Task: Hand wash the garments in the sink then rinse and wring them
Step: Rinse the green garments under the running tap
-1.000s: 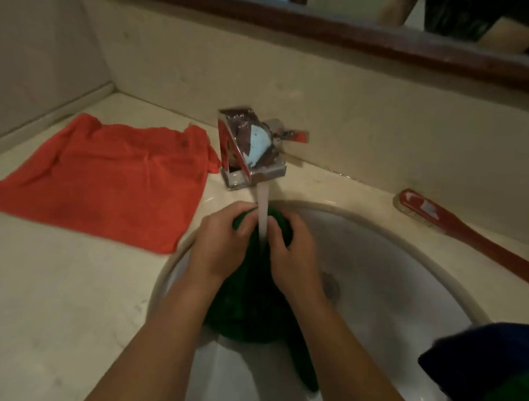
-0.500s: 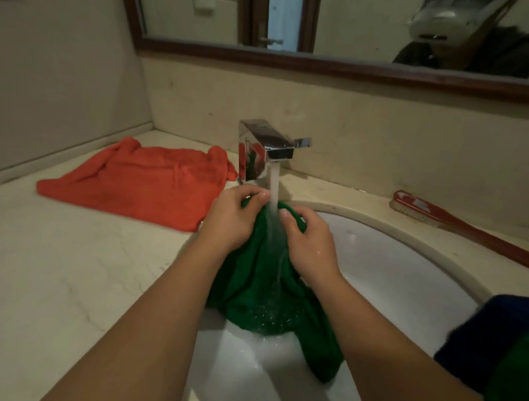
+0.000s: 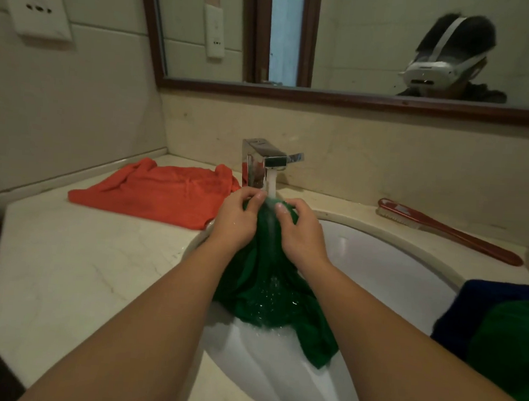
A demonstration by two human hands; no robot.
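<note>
Hanging below left grip (image 3: 234, 222), right grip (image 3: 302, 232): garment (image 3: 261, 290).

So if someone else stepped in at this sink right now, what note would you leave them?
Left hand and right hand both grip the green garment, bunched under the running tap over the sink.
Orange garment lies on the counter left of the tap; a blue garment and a second green garment sit at the sink's right edge; red brush behind the sink.
Done: green garment is wet.
Left: finish rinsing, wring it; whether the others are washed is unclear.
</note>
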